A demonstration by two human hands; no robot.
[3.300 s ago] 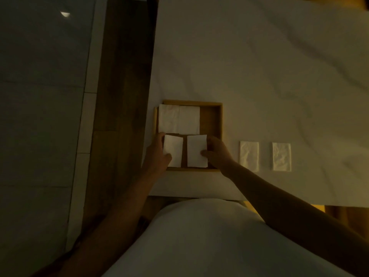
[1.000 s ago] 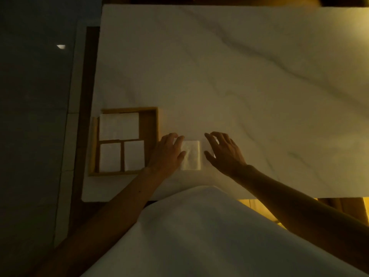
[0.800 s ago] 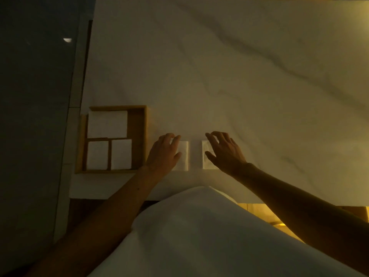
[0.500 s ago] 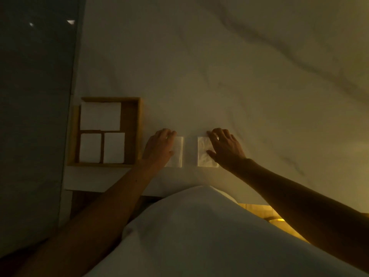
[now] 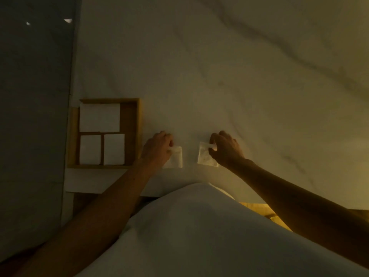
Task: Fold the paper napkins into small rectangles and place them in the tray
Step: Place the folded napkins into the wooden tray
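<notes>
Two small folded white napkins lie on the marble table near its front edge. My left hand (image 5: pixel 157 149) pinches the top edge of the left napkin (image 5: pixel 176 159). My right hand (image 5: pixel 226 149) pinches the top edge of the right napkin (image 5: pixel 204 158), whose far end lifts slightly. To the left sits the wooden tray (image 5: pixel 132 124). It holds one larger folded napkin (image 5: pixel 99 117) at the back and two small folded rectangles, one (image 5: pixel 90 149) beside the other (image 5: pixel 114 149), in front.
The white marble table (image 5: pixel 219 76) stretches far and right. Its left edge runs beside the tray, with dark floor (image 5: pixel 34 116) beyond. My white-clothed body (image 5: pixel 189 232) fills the bottom of the view.
My hands left the tray and moved right onto the two loose napkins. In the last half second the flat fingers curled and pinched each napkin's top edge.
</notes>
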